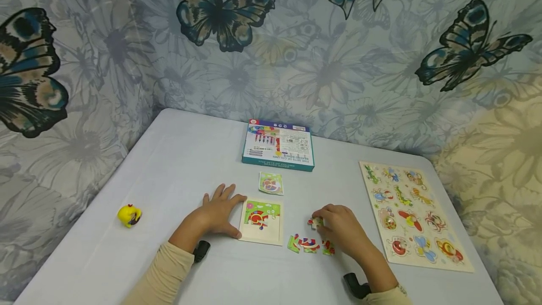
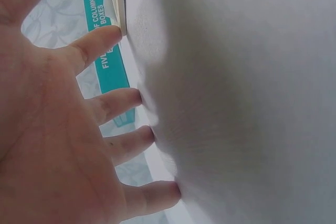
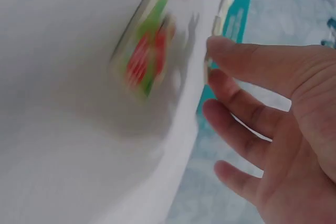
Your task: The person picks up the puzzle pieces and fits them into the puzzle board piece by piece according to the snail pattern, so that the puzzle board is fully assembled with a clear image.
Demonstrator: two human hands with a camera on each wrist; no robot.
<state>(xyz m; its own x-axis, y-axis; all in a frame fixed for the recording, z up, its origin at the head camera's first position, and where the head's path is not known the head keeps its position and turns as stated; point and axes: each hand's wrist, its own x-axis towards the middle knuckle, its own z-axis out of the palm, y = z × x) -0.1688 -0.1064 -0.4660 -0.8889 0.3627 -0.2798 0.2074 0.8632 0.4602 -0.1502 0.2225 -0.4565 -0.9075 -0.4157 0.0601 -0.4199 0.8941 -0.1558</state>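
My left hand is spread beside a square puzzle board, thumb and index finger touching its left edge. In the left wrist view its fingertips rest on the table. Part of a red, orange and green picture is assembled in the upper area of the board. To the right, my right hand pinches a puzzle piece between thumb and fingers, just above the table. Several loose puzzle pieces in red, green and white lie below it. One loose piece looks blurred in the right wrist view.
A small picture card lies behind the board, with a flat teal-edged box farther back. On the right lies a large insect puzzle board. A yellow toy sits at the left. A patterned wall stands behind the table.
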